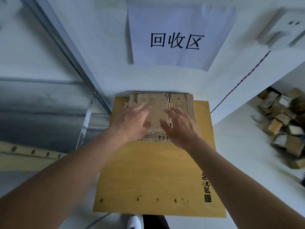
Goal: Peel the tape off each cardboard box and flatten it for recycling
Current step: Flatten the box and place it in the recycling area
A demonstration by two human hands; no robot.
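A stack of flattened brown cardboard boxes (pixel 179 103) lies at the far end of a yellow wooden board (pixel 155 176), against the white wall. The top sheet bears the number 10. My left hand (pixel 132 120) rests flat on the left part of the stack, fingers spread and straight. My right hand (pixel 179 125) lies flat on the right part, fingers likewise spread. Both palms press down on the cardboard. No tape shows on the stack.
A paper sign (pixel 176 35) with black characters hangs on the wall above the stack. A heap of several small cardboard boxes (pixel 285 123) lies on the floor at the right. A metal frame (pixel 85 119) stands at the left. A red-blue cord (pixel 239 83) runs diagonally.
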